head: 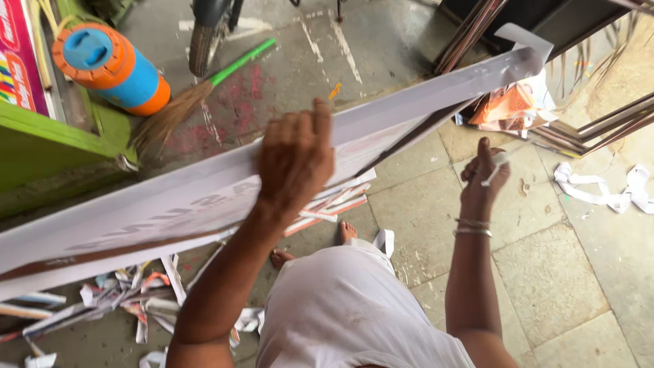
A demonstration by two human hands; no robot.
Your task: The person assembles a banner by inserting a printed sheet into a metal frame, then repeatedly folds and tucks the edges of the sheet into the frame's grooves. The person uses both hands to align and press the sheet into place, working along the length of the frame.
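At far left we see an orange and blue jug (112, 66) and a broom (197, 92). Our left hand (294, 160) presses fingers spread on the long white board (170, 204) slanting across the scene. Our right hand (484, 178) pinches a thin white strip (496, 169) beside the board's right end.

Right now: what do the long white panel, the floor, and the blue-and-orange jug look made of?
Long white panel: looks like flexible printed sheet over a thin frame; matte, curled loose end, left hand pressing it.
Floor: stone slabs, rough, visible joints.
Jug: probably moulded plastic, smooth sheen.
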